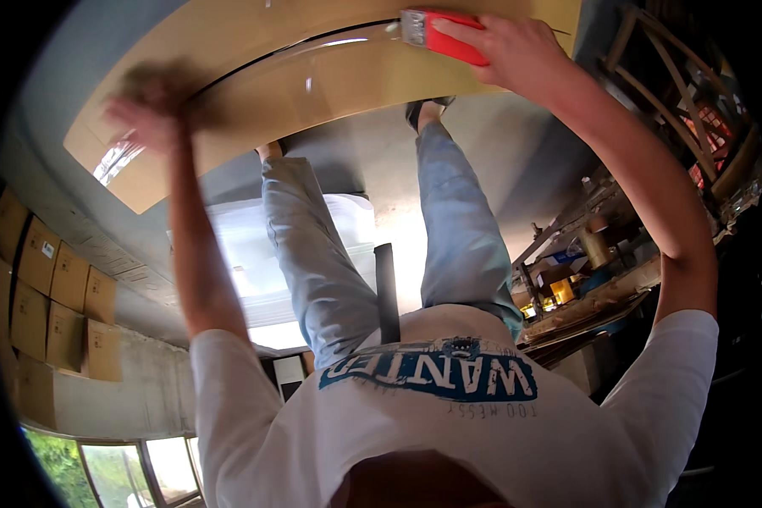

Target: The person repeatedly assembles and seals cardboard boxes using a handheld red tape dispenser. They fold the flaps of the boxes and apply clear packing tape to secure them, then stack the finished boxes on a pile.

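A large cardboard box (381,72) spans the top of the view, with a dark seam between its flaps. Clear tape (326,44) runs glossy along that seam, and a shiny tape end (117,161) lies over the box's left edge. My right hand (525,52) is closed round a red tape dispenser (455,38), whose grey front end rests at the seam. Over the left part of the box is my left hand (148,114), beside the tape end. Motion smears its fingers, so their pose is unclear.
Cardboard cartons (51,279) are stacked at the left near a wall. Behind my legs lies a pale, translucent stack (254,254). To the right stand a cluttered shelf (601,296) and a brown frame (677,85). A window (114,474) shows at lower left.
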Demonstrator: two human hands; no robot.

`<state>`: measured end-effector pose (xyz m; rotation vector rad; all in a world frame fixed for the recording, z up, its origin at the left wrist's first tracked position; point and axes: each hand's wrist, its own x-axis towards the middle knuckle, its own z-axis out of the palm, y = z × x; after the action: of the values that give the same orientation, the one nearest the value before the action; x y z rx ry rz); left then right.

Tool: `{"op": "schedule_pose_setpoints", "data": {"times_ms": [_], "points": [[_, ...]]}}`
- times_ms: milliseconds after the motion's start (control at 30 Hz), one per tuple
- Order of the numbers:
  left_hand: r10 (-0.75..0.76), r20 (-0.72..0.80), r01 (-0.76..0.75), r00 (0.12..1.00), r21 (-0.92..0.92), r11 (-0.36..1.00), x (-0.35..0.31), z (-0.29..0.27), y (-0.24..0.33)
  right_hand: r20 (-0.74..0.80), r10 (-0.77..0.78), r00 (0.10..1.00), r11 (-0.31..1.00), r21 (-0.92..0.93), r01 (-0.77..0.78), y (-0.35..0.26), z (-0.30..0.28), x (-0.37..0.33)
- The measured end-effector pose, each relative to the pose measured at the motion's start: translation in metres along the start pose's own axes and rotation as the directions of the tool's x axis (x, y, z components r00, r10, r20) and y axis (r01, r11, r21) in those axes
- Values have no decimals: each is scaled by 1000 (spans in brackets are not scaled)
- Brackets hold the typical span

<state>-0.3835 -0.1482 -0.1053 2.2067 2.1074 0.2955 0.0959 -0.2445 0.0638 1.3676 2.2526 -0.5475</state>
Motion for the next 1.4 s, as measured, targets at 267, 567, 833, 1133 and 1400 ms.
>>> {"op": "schedule_pose_setpoints", "data": {"times_ms": [267, 567, 833, 1133, 1400], "points": [[357, 94, -331, 929, -218, 918, -68, 22, 269, 204, 12, 979, 998, 55, -24, 29, -25, -15], [423, 123, -420, 898, -53, 906, -73, 17, 267, 337, 305, 891, 952, -136, -274, 209, 47, -182], [967, 40, -884, 252, -396, 247, -64, -17, 491, 160, 451, 878, 862, 177, -475, 170, 82, -167], [932, 199, -932, -302, -265, -245, -67, 41, 557, 216, 843, 492, 311, 551, -774, 167, 172, -154], [1000, 3, -954, -25, -298, -23, -77, 46, 551, 424, 896, 135, -440, 803, 402, 117, 210, -129]]}}
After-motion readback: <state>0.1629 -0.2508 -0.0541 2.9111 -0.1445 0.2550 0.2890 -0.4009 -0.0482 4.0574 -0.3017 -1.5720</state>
